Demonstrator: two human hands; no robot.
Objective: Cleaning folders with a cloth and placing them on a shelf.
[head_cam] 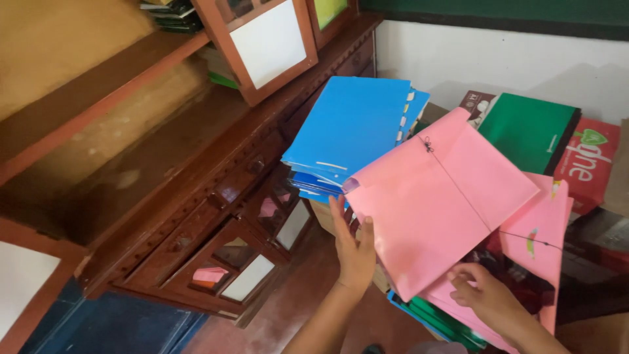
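Pink folders (432,210) fill the middle of the view, the top one tilted up and lying partly over a stack of blue folders (350,128) to its left, with more pink ones (540,229) fanned beneath it to the right. The left hand (354,246) is open, fingers together, flat against the top folder's lower left edge, bracing rather than gripping. The right hand (481,292) curls at the lower right, fingers tucked under the pink sheets; whether it pinches one I cannot tell. A thin string tie (428,144) runs across the top folder. These look like light, thin card: bendy, smooth, likely to slide off one another, so a hold at two opposite edges seems safest, clear of the string. Green folders (531,128) and a red box (590,160) lie behind; a brown wooden cabinet (196,177) with glazed doors stands at left.
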